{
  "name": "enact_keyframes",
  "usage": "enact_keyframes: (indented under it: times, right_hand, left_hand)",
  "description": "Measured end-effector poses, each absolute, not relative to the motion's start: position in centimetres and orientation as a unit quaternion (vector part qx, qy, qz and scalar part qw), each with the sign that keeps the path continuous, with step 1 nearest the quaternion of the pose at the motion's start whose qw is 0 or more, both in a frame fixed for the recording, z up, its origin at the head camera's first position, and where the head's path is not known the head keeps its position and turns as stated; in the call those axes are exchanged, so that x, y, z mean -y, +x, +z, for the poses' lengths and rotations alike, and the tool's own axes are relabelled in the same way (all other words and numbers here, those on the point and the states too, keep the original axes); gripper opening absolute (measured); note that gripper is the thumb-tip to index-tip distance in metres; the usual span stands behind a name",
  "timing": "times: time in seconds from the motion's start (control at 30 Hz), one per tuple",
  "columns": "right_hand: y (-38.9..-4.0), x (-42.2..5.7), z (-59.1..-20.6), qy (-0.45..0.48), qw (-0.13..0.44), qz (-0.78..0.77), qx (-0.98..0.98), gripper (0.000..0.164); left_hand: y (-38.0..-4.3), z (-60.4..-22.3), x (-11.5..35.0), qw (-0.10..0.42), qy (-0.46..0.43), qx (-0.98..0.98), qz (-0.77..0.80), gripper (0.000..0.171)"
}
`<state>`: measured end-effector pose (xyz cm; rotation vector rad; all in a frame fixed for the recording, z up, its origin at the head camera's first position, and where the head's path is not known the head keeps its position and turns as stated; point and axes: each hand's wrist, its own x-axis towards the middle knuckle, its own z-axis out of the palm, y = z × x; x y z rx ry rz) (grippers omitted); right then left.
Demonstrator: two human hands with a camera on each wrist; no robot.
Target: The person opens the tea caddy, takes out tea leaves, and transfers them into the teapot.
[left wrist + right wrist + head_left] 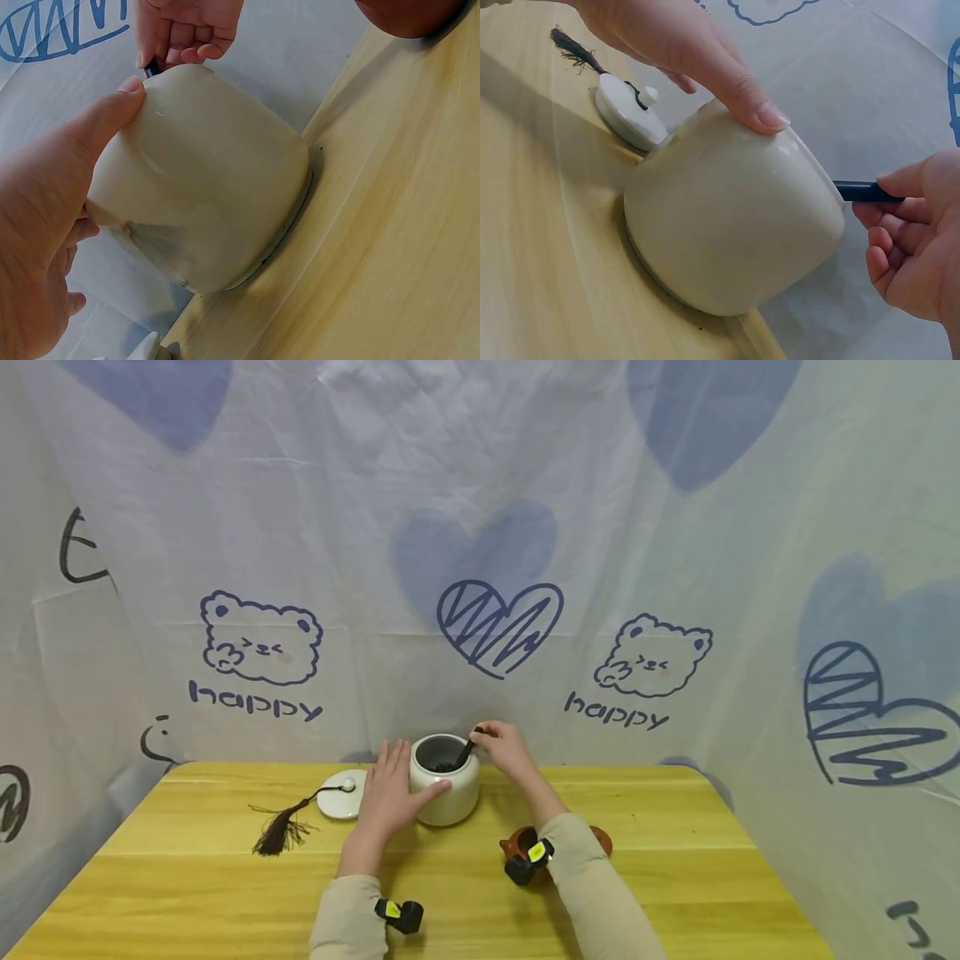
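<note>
A white ceramic jar [448, 802] stands uncovered near the table's back edge, with dark loose contents [444, 767] inside. My left hand [390, 797] holds it from the left, thumb across its front near the rim and fingers round the far side. In my right hand [504, 747], thumb and fingers pinch a slim black handle [861, 191] at the jar's right rim. The handle slants down into the jar; its lower end is hidden. Left of the jar lies its white lid [339, 802], with a knob and a dark tassel [279, 833].
A small reddish-brown teapot [517, 842] sits under my right forearm, partly covered by the wrist camera. Beside it, a flat reddish-brown piece [602, 839] shows past the sleeve. A printed white cloth [360, 677] hangs behind the wooden table [225, 893].
</note>
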<state>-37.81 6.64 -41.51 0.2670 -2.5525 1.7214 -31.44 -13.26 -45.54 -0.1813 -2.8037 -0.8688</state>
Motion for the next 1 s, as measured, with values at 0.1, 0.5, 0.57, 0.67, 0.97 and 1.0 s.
enact_keyframes:
  times: [0.1,0.5,0.57,0.67,0.97,1.0]
  right_hand:
    - [-37.7,-6.6,-41.5,0.077,0.019,0.572,0.817,0.017]
    - [-38.0,-7.0,-42.6,0.009,0.020,0.672,0.740,0.022]
    - [-38.0,-7.2,-42.6,-0.004,0.027,0.684,0.729,0.023]
    - [-38.2,-7.5,-42.4,-0.018,0.036,0.696,0.717,0.024]
    - [-38.2,-8.4,-42.2,-0.035,0.053,0.696,0.715,0.025]
    - [-38.1,-8.4,-42.1,-0.033,0.055,0.695,0.716,0.026]
  left_hand:
    - [-31.5,-45.4,13.3,0.100,-0.061,0.948,-0.295,0.106]
    - [-31.6,-45.6,13.2,0.100,-0.062,0.950,-0.289,0.106]
    - [-31.6,-45.7,13.2,0.101,-0.063,0.949,-0.291,0.106]
    - [-31.5,-45.6,13.2,0.099,-0.062,0.948,-0.296,0.106]
    - [-31.6,-45.6,13.3,0.106,-0.062,0.948,-0.293,0.106]
    - [-31.6,-45.6,13.3,0.106,-0.062,0.948,-0.294,0.106]
